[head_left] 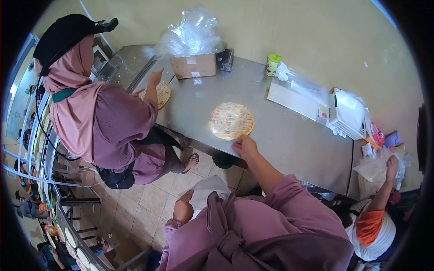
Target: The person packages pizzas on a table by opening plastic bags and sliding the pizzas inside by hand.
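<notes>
Plastic (192, 35) tops carton (190, 67) upper centre, basket (340, 124) right; right hand (246, 147) by pizza (232, 120), left hand (183, 208) by film (214, 184), can't tell grips.

Round pizza (232, 120), pale-topped, flat on table (289, 140)

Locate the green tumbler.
In the head view, the green tumbler stands right of centre at the metal table's far edge, right of the cardboard box, beside crumpled white plastic.

A loose mauve top (271, 214) as I see it remotely, soft creases across the front, right sleeve (289, 195) ending along the forearm, left sleeve (168, 231) in paler-looking lilac, darker plum cloth (231, 243) gathered into a knot.
</notes>
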Available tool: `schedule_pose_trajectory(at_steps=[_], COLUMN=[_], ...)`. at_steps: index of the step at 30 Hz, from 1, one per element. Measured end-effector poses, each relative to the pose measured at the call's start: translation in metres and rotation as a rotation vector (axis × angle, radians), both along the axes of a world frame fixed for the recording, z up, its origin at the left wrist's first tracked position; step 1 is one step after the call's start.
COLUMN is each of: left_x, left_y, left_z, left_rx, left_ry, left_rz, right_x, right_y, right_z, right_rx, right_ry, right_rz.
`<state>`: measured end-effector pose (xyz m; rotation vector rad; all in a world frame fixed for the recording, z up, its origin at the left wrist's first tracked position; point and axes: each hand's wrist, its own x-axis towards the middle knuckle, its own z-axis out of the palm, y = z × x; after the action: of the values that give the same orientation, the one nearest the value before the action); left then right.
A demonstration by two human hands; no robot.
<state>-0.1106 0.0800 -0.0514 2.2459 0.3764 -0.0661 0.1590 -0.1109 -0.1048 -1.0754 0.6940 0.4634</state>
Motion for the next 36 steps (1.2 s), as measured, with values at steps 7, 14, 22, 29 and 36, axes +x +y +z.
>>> schedule_pose_trajectory(at_steps=[7, 14, 22, 29, 36], left_x=[0.016, 0.048, 0.118, 0.222, 0.323], left_y=[0.014, 0.028, -0.012, -0.073, -0.186], left_z=[-0.002, 0.059, 0.152, 0.173, 0.145], left_rx=[-0.054, -0.344, -0.414, -0.433, -0.215], left_ry=[0.014, 0.042, -0.132, -0.315, -0.359], left_rz=[-0.004, 0.147, 0.166, 0.008, -0.320], right_x=[-0.002, -0.014, -0.002, 0.011, 0.009], right_y=[-0.152, -0.182, -0.182, -0.230, -0.308], right_z=[-0.046, -0.006, -0.042, -0.042, 0.061], right_rx=[0.452, 0.682, 0.811, 0.914, 0.943], right_ry=[-0.419, -0.172, -0.154, -0.164, -0.442], right_rz=[-0.027, -0.218, 0.159, 0.153, -0.307])
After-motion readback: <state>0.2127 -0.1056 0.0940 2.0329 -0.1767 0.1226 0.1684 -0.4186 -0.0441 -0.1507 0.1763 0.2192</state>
